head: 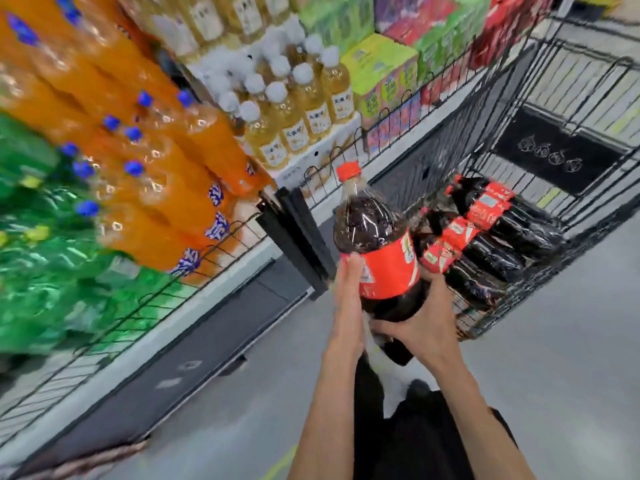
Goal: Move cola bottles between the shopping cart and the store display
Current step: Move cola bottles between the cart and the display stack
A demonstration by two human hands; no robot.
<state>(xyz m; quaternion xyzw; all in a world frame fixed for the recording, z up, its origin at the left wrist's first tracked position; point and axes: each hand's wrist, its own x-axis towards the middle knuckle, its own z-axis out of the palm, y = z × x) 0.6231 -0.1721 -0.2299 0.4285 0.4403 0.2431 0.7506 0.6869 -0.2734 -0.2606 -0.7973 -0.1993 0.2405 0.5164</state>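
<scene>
A large cola bottle [375, 244] with a red cap and red label is upright in the air between the display and the cart. My left hand [349, 299] grips its left side at the label. My right hand [420, 323] cups its bottom and right side. Several more cola bottles [485, 233] lie on their sides in the black wire shopping cart [540, 98] just to the right. The store display [221, 271] with its low wire fence runs along the left.
The display holds green bottles [41, 271], orange soda bottles [166, 188] and pale yellow drink bottles [294, 109]. Coloured cartons [384, 74] are stacked behind. A black post [298, 237] stands at the shelf edge next to the held bottle. Grey floor [561, 341] lies to the right.
</scene>
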